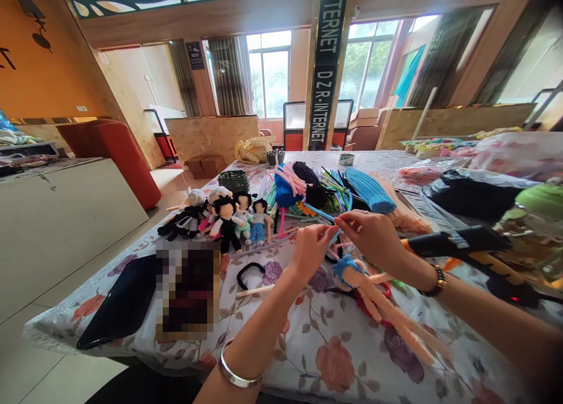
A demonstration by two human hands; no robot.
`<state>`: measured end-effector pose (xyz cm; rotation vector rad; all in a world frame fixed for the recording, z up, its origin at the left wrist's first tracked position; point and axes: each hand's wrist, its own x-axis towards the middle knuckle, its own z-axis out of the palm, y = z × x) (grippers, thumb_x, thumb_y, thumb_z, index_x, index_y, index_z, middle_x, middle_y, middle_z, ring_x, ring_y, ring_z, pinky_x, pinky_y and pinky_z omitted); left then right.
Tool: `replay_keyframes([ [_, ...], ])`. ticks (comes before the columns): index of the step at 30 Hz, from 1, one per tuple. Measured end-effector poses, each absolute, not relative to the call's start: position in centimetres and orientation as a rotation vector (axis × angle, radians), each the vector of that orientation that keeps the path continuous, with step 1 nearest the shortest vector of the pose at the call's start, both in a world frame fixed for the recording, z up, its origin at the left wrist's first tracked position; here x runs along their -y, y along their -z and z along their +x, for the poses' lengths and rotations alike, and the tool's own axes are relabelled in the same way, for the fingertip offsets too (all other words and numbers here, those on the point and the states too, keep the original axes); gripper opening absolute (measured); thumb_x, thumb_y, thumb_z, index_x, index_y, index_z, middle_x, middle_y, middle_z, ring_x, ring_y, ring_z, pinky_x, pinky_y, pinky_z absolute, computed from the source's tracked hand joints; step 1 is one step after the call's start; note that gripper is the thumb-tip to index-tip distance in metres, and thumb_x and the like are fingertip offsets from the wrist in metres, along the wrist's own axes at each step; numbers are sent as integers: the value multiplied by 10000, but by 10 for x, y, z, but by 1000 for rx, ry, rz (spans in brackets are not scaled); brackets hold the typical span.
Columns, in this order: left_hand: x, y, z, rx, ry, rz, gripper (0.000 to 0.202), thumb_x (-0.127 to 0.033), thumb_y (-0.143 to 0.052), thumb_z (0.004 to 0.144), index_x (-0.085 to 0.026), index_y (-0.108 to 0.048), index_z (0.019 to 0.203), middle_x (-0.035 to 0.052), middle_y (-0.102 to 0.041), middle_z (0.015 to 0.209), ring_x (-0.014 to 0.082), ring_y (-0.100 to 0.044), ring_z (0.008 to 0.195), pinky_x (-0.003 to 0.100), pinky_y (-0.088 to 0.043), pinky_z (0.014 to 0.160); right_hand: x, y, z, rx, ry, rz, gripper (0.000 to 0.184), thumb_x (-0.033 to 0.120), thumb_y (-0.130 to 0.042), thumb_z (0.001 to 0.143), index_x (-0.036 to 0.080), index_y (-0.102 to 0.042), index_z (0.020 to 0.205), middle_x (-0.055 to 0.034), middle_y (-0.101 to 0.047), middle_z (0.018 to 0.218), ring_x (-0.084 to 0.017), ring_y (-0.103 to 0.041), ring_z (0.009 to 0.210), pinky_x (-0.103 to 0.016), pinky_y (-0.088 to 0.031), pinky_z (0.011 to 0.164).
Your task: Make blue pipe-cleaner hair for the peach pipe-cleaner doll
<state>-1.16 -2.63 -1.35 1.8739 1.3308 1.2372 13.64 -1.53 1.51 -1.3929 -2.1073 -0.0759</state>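
A light blue pipe cleaner (319,212) is pinched between the fingertips of both hands above the table. My left hand (310,248) is closed on its lower part, and my right hand (372,234) grips it close by; the fingers partly hide it. Just below my right hand lies an unclothed-looking figure of peach pipe cleaners (378,298), with light blue wrapped around one end (347,270). Left of my left wrist are a bent black pipe cleaner (247,267) and a pale stick (255,291). Bundles of blue pipe cleaners (369,190) and peach pipe cleaners (407,207) lie beyond my hands.
Several small finished dolls (226,221) stand at the left of the flowered tablecloth (334,363). Nearer are a black tablet-like slab (121,301) and a blurred-out object (189,292). A black and orange glue gun (457,243) lies right, near a black bag (470,196).
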Motion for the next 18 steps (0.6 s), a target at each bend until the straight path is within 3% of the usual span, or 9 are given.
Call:
replay_keyframes([
  [10,31,7,-2,-753,-1458,1137,245,-343,-769,583,-142,-681,692,0,-627,676,92,-521,628,229,-406,649,30,-11,152,1924,-705,-1087,393,514,-501,832,157,-658,781,-13,-625,610,-111,-509,494,-219,-409,474],
  [18,33,7,1,-692,-1320,1093,279,-334,-796,564,-124,-654,680,-6,-626,644,79,-535,596,215,-404,599,40,0,160,1865,-871,-1020,380,513,-519,829,155,-629,765,-8,-595,613,-95,-512,500,-201,-427,474],
])
